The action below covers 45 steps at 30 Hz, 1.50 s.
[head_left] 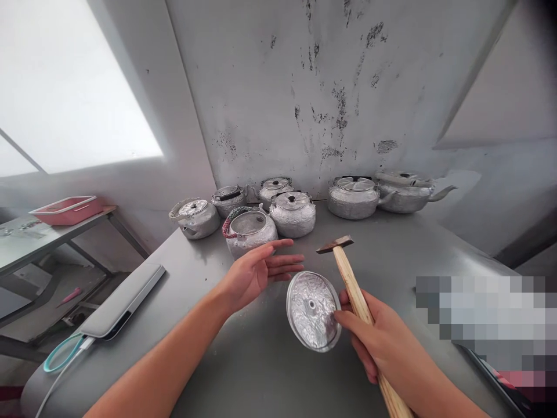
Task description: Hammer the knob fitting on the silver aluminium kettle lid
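Note:
My right hand (369, 325) is closed round the wooden handle of a hammer (350, 281), its metal head up and away from me. Between the thumb and fingers of that same hand is the edge of a dented round metal kettle lid (312, 310), its hollow inner side facing me. My left hand (256, 270) is held out with fingers stretched, holding nothing. Just beyond it stands an open silver kettle (251, 223) with a red and green wrapped handle; the hand hides part of its lower side.
Several lidded silver kettles, among them one at the left (200, 217) and one with a long spout (404, 191), stand near the wall. A grey power bank (126, 299) with a cable lies at left. A pink basin (69, 210) sits on a side table. The right edge is pixelated.

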Each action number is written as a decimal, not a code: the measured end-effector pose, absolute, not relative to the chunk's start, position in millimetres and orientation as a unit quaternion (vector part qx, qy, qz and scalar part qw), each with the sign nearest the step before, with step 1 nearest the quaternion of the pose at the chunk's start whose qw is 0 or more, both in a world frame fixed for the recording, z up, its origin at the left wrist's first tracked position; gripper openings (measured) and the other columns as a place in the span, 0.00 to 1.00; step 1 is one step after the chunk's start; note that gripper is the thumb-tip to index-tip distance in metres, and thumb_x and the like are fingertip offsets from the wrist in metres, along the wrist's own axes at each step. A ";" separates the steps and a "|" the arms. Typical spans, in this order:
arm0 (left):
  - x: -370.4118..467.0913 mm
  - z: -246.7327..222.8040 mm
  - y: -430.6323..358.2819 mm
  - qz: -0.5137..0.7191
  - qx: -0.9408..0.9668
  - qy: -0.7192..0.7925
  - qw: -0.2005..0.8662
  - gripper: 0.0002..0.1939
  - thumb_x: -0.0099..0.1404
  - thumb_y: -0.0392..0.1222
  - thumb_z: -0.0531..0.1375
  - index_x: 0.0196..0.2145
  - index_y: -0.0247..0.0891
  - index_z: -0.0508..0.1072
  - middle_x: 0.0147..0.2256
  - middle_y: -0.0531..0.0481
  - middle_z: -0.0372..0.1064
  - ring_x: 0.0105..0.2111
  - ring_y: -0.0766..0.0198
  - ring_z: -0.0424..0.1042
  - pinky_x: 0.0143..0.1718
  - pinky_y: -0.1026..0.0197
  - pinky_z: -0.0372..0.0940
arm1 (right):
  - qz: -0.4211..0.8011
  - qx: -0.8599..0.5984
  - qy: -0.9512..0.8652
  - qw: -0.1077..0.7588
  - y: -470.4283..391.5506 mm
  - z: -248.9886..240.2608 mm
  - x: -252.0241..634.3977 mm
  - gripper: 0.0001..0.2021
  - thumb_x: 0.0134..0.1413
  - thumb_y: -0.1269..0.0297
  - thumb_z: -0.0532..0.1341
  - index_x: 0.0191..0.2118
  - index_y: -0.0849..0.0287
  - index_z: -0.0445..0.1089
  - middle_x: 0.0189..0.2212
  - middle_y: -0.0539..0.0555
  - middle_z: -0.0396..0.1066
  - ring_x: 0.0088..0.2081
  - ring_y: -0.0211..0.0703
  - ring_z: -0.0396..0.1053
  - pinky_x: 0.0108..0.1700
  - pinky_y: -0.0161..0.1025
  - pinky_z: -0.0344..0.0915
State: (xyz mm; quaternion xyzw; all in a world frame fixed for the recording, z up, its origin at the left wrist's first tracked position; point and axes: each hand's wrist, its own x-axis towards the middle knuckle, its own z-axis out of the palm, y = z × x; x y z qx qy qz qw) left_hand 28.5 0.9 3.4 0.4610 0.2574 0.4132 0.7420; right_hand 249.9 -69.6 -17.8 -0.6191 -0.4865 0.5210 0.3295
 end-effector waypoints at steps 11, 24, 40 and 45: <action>32.4 0.9 -1.1 0.452 0.448 0.292 0.714 0.23 0.71 0.40 0.57 0.62 0.37 0.64 0.56 0.36 0.70 0.54 0.50 0.72 0.61 0.46 0.60 | 0.520 -0.624 -0.485 0.323 -69.6 -17.7 247.7 0.08 0.54 0.58 0.57 0.35 0.52 0.56 0.04 0.35 0.50 0.09 0.32 0.48 0.15 0.29 0.48; 31.4 -1.0 -0.2 0.429 0.449 0.279 0.733 0.26 0.70 0.37 0.58 0.64 0.35 0.60 0.55 0.35 0.70 0.55 0.51 0.72 0.63 0.45 0.58 | 0.525 -0.625 -0.485 0.316 -70.4 -17.9 246.9 0.08 0.53 0.58 0.57 0.35 0.53 0.57 0.05 0.36 0.51 0.09 0.33 0.48 0.15 0.29 0.49; 31.0 -2.2 3.5 0.497 0.451 0.410 0.618 0.15 0.60 0.49 0.69 0.36 0.32 0.79 0.35 0.42 0.80 0.35 0.57 0.80 0.43 0.54 0.74 | 0.532 -0.619 -0.487 0.310 -69.2 -21.7 246.0 0.08 0.54 0.58 0.56 0.36 0.52 0.56 0.04 0.35 0.51 0.09 0.32 0.47 0.14 0.29 0.46; 36.3 3.1 0.3 0.485 0.437 0.372 0.659 0.18 0.70 0.48 0.59 0.41 0.29 0.78 0.42 0.35 0.79 0.42 0.53 0.79 0.50 0.51 0.72 | 0.534 -0.617 -0.489 0.307 -68.4 -21.6 244.8 0.08 0.55 0.58 0.56 0.37 0.52 0.55 0.04 0.34 0.51 0.09 0.32 0.47 0.14 0.29 0.46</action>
